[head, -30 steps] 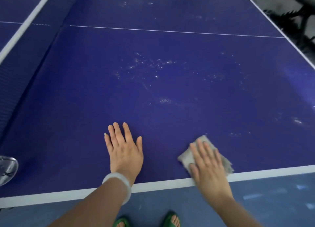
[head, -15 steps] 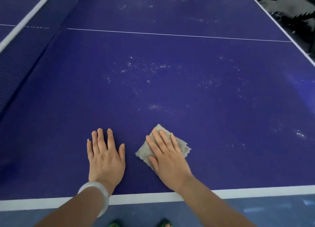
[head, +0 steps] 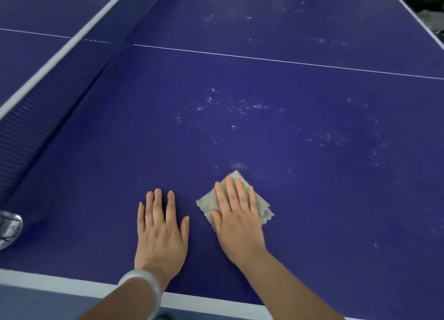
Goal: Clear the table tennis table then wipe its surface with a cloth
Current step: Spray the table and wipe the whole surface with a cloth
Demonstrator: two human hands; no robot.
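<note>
The blue table tennis table (head: 312,199) fills the view, its white near edge line at the bottom. My right hand (head: 236,217) presses flat, fingers straight, on a small grey cloth (head: 263,205) lying on the surface near that edge. My left hand (head: 161,233) rests flat on the bare surface just left of the cloth, a pale bangle on its wrist. Whitish specks and smears (head: 225,105) dot the surface beyond the cloth and to the right.
The dark net (head: 36,117) with its white top band runs diagonally along the left. A silvery metal net clamp (head: 8,228) sits at the left edge. A thin white centre line (head: 288,61) crosses the far half. Dark objects lie beyond the far right corner.
My right hand slid the cloth left along the near edge, from the white line to beside my left hand, then slightly forward. The view shifted left, showing more of the net.
</note>
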